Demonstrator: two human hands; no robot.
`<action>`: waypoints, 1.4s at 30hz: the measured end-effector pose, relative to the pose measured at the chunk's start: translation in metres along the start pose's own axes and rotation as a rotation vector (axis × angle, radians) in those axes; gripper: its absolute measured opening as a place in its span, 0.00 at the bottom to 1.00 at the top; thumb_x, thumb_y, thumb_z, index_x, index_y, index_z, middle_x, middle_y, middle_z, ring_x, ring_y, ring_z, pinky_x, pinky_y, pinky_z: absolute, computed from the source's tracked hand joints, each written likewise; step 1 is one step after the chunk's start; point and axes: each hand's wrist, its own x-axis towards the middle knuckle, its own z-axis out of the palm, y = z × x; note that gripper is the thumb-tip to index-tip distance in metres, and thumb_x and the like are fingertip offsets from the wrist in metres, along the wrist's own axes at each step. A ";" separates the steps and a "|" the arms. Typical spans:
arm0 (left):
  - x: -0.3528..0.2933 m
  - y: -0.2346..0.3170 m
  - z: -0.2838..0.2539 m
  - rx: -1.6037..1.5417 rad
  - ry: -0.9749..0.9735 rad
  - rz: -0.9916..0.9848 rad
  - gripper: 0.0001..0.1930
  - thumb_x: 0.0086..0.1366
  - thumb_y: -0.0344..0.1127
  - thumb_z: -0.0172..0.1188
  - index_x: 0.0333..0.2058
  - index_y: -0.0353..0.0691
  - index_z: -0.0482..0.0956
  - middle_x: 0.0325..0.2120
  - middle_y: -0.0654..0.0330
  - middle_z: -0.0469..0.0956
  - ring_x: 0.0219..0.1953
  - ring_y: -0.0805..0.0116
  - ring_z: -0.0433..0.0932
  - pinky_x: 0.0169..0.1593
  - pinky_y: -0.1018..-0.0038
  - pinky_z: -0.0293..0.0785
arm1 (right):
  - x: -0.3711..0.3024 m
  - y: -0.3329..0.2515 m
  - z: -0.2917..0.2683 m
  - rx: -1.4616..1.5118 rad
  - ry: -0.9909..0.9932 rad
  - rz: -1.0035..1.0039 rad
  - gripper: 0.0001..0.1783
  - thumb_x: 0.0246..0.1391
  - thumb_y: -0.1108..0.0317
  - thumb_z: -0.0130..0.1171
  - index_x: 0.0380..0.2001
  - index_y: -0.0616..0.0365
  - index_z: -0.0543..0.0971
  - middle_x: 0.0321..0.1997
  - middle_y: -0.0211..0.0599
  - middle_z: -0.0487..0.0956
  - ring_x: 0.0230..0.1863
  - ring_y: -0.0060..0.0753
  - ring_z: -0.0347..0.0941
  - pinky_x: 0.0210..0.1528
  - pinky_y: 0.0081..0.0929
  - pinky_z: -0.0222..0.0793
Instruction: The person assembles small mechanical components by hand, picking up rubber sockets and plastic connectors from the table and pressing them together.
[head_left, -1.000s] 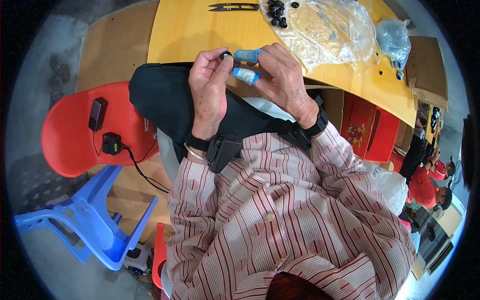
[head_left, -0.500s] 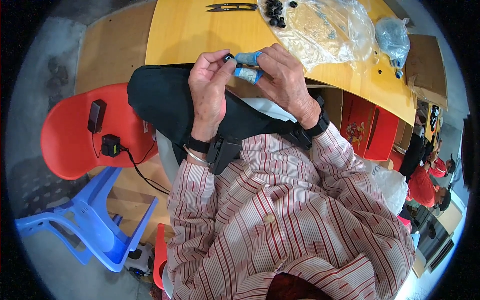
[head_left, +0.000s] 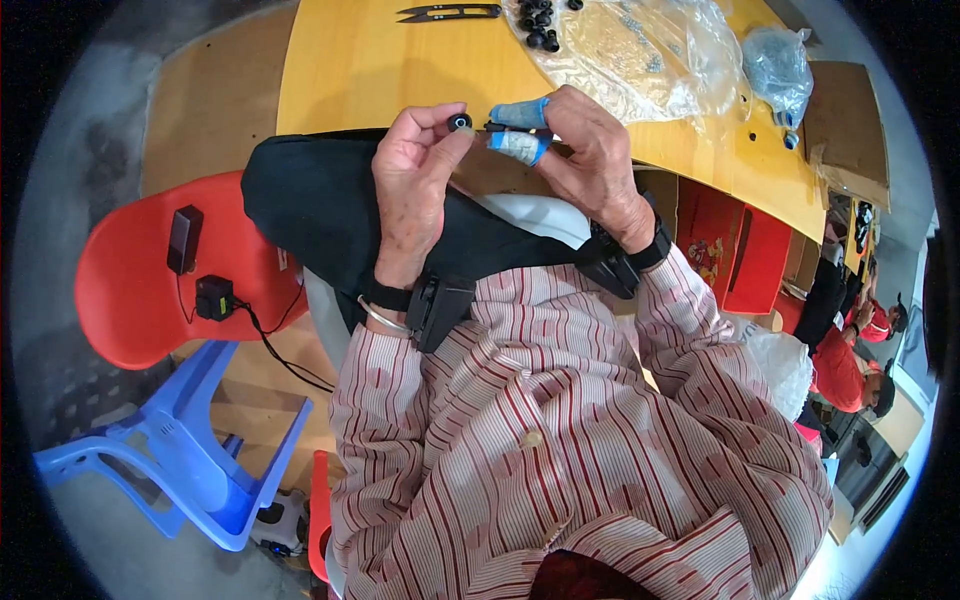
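Pinched between the thumb and fingertips of my left hand [head_left: 412, 180] is a small round black part [head_left: 460, 122] with a pale ring at its centre. My right hand [head_left: 595, 160] is just to the right of it, a short gap away. Blue and whitish wrapping covers its thumb and index finger. Between these two wrapped fingers I grip a slim dark piece [head_left: 497, 127], its tip pointing at the round part; its exact kind is too small to tell. Both hands are raised over my lap at the table's near edge.
On the yellow table [head_left: 370, 60] lie black thread snips [head_left: 450, 13], a heap of black parts [head_left: 535, 25] and a clear plastic bag [head_left: 640, 70]. A bluish bag [head_left: 778, 70] stands by a cardboard box [head_left: 845, 130]. Left are a red chair [head_left: 130, 270] and a blue stool [head_left: 190, 440].
My hands have drawn apart: the right one has moved right, away from the round black part. The slim dark piece between its fingers now shows. The view has shifted slightly.
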 end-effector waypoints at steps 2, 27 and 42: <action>0.001 0.001 0.001 0.092 -0.031 0.016 0.11 0.57 0.20 0.56 0.40 0.30 0.73 0.32 0.61 0.74 0.34 0.80 0.72 0.41 0.84 0.68 | 0.001 -0.001 -0.005 0.004 -0.022 0.009 0.13 0.35 0.69 0.64 0.30 0.57 0.78 0.22 0.36 0.71 0.27 0.39 0.69 0.29 0.31 0.66; -0.005 -0.007 0.008 0.538 -0.089 0.045 0.09 0.55 0.22 0.57 0.37 0.33 0.75 0.28 0.57 0.79 0.31 0.75 0.78 0.37 0.79 0.73 | 0.004 0.004 -0.024 -0.086 -0.241 -0.032 0.12 0.38 0.67 0.64 0.25 0.59 0.72 0.22 0.39 0.70 0.28 0.45 0.70 0.30 0.34 0.67; -0.004 -0.005 0.009 0.599 -0.134 0.073 0.10 0.56 0.23 0.56 0.39 0.34 0.76 0.29 0.55 0.80 0.30 0.72 0.79 0.36 0.78 0.73 | -0.007 0.015 -0.018 0.201 -0.372 0.379 0.13 0.46 0.73 0.62 0.38 0.61 0.78 0.33 0.32 0.76 0.35 0.22 0.73 0.40 0.21 0.70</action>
